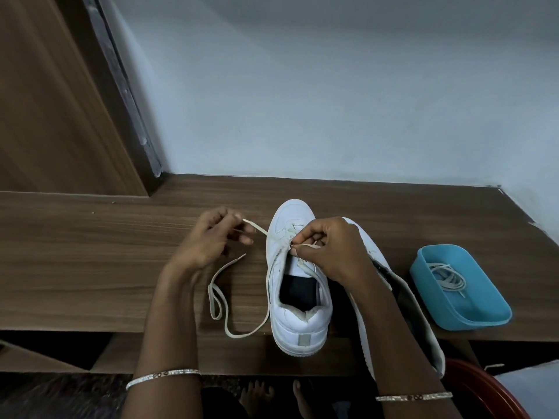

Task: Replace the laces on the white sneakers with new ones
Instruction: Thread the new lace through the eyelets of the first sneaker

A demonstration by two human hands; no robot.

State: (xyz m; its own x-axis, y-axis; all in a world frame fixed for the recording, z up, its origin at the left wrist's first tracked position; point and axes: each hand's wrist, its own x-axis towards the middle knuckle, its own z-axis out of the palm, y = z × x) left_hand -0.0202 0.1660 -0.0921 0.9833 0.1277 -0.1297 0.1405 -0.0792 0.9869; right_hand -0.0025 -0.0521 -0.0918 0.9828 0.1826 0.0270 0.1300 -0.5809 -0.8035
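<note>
Head camera, looking down on a wooden bench (90,252). At centre frame a white sneaker (299,325) stands upright, toe pointing away, heel at the bench's near edge. Left of the toe, the left hand (208,240) pinches the tip of a flat cream lace (255,226), and the rest trails in a slack loop at the shoe's lower left. The right hand (329,252) pinches lace at the eyelets above the tongue. A second sneaker (423,328) lies tipped behind the right forearm. At right, a blue tray (478,323) holds another bundled lace (447,278). The lace looks light, limp and easily twisted. Its stiffer tip is probably the best place to hold it for threading.
</note>
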